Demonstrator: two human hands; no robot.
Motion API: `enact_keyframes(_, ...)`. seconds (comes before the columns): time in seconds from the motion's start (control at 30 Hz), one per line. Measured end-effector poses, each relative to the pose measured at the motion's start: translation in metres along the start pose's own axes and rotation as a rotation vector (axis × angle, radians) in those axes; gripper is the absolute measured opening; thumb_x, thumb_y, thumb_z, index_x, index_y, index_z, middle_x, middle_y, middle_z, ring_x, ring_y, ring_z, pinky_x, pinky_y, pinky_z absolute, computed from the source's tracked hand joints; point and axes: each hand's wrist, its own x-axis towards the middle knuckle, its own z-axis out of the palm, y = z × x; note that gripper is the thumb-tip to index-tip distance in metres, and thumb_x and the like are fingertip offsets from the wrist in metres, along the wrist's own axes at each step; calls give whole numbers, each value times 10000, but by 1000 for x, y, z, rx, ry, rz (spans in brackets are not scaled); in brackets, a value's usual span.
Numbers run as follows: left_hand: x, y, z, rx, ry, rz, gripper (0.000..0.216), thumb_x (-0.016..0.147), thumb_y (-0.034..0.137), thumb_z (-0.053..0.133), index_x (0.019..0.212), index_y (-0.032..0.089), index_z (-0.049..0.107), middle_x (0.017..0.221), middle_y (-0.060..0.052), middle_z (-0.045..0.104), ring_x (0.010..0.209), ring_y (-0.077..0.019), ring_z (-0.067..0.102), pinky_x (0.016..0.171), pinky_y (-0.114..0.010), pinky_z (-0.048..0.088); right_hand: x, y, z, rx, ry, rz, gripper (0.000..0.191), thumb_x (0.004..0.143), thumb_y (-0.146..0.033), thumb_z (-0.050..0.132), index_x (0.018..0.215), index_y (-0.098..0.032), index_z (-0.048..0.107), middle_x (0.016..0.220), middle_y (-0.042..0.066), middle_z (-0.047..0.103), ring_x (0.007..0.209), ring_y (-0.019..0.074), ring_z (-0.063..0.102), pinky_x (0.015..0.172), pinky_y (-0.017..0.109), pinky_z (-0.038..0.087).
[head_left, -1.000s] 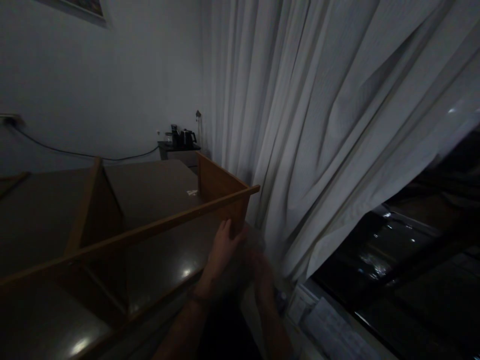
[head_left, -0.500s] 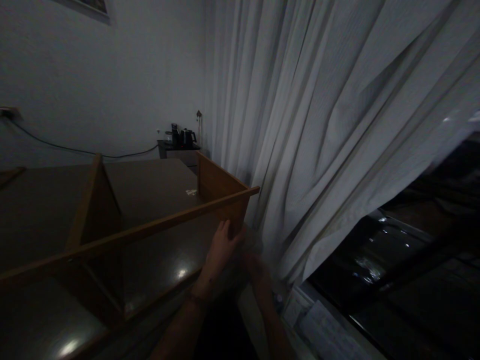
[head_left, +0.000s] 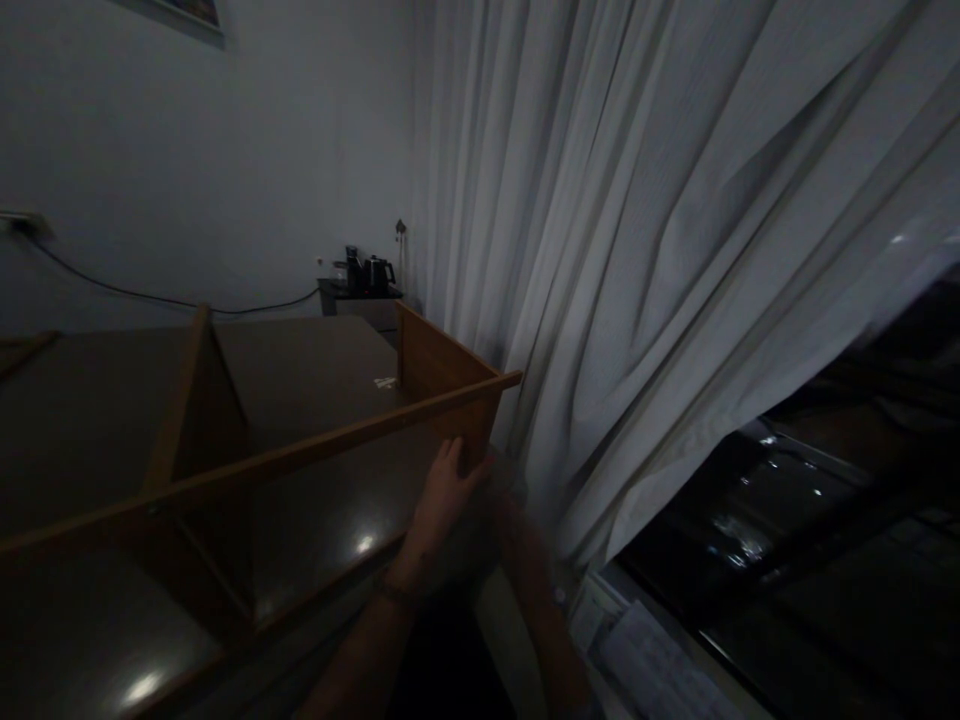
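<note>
The room is dim. My left hand (head_left: 444, 500) rests with its fingers flat against the end of a wooden partition panel (head_left: 450, 385) at the right corner of a dark glossy desk (head_left: 330, 520). Just to its right my right hand (head_left: 517, 520) reaches toward the same desk corner, near the foot of a white curtain (head_left: 637, 250). It is dark and blurred, so its fingers do not show. I cannot make out anything in either hand.
A wooden rail (head_left: 300, 460) and an upright divider (head_left: 191, 400) split the desk into bays. A kettle (head_left: 377, 272) stands on a small table against the far wall. A dark window (head_left: 787, 540) lies right, papers (head_left: 645, 660) on its sill.
The view has shifted slightly. My right hand has edged up toward the desk corner. My left hand stays on the partition end.
</note>
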Motion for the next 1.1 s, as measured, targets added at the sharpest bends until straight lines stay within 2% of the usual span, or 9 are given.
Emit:
enact_keyframes(0.1,0,-1,1,9,-3,-10,596,824,578,549,1239,150,533,1258,-147,556,1188,-276,538,980,-376,441,3,0,-3,-16,10,28,403,947,-425,388,1119,-186,663,1098,109,708,1004,210,673,888,331,518)
enact_keyframes(0.2,1,-2,1,17,-5,-21,603,824,567,553,1246,137,526,1263,-154,552,1195,-276,533,987,-373,438,6,-4,-6,10,27,176,421,911,-508,443,970,-187,710,939,97,740,830,219,701,753,324,542)
enact_keyframes(0.3,1,-4,1,-7,-17,-7,600,827,571,543,1252,149,516,1246,-144,562,1170,-269,551,979,-375,445,8,-8,-7,110,60,262,464,847,-582,511,839,-172,729,834,91,738,762,226,690,711,327,537)
enact_keyframes(0.5,0,-6,2,-39,11,-15,591,812,552,580,1260,171,513,1281,-132,542,1217,-281,517,1021,-395,418,10,-20,-4,351,28,366,542,816,-640,511,833,-147,737,721,98,729,628,223,677,556,292,513)
enact_keyframes(0.67,-1,2,-2,-33,3,-4,505,823,524,577,1195,184,555,1191,-117,589,1163,-274,549,977,-385,441,10,-28,-1,327,102,382,557,835,-640,471,795,-144,720,752,106,731,672,230,682,601,298,520)
enact_keyframes(0.8,0,5,-5,-26,-9,-2,503,828,525,574,1174,160,559,1165,-119,590,1122,-263,567,958,-374,451,7,-23,2,205,129,317,472,876,-551,471,911,-143,706,880,107,739,772,226,690,692,306,531)
enact_keyframes(0.93,-1,5,-5,-30,-15,6,519,838,529,558,1195,153,546,1182,-125,580,1109,-255,576,955,-366,455,3,-14,3,60,120,120,394,925,-426,436,1097,-170,682,1076,109,712,989,219,667,887,331,509)
enact_keyframes(1.1,-1,0,-1,-41,10,6,529,824,521,577,1228,182,538,1224,-124,575,1180,-274,543,993,-384,434,-1,-1,5,-80,99,-23,341,941,-362,430,1120,-215,681,1079,88,710,1021,209,658,907,337,521)
